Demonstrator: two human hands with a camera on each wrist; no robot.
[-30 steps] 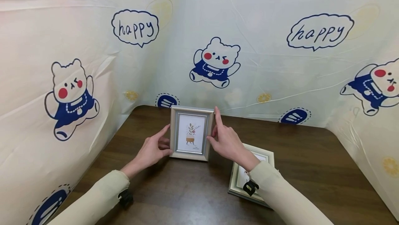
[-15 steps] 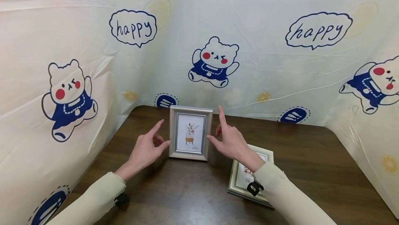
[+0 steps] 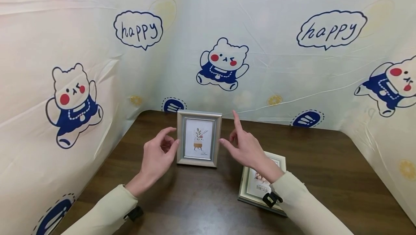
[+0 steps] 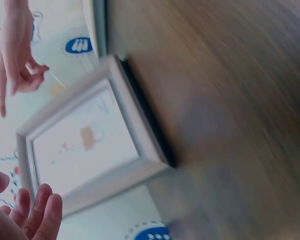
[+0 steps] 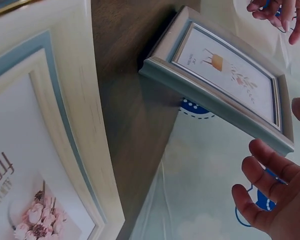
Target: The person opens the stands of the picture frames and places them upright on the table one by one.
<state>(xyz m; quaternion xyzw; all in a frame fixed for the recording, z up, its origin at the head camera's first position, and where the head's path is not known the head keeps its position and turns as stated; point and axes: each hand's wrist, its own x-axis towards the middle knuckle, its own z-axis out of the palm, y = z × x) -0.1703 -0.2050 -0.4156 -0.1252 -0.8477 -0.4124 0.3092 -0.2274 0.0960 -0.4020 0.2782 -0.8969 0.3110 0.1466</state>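
Observation:
An upright picture frame with a silvery-beige border and a plant-pot print stands near the back of the table. At its left side is my left hand, fingers bent loosely and thumb tip right by the edge. My right hand is on the other side, index finger pointing up and thumb near the right edge. In the right wrist view, the fingers of that hand are spread beside the frame, holding nothing. A second, cream picture frame with a pink flower print lies partly under my right forearm in the head view.
The dark wooden table has rounded back corners. A pale curtain printed with bears and "happy" bubbles hangs around its back and sides. Each wrist carries a small black device, such as the right wrist's black clip.
Both hands have come away from the upright frame's sides, the right one shifting rightward. The left fingers spread, then bent in again. The frame stays standing in place.

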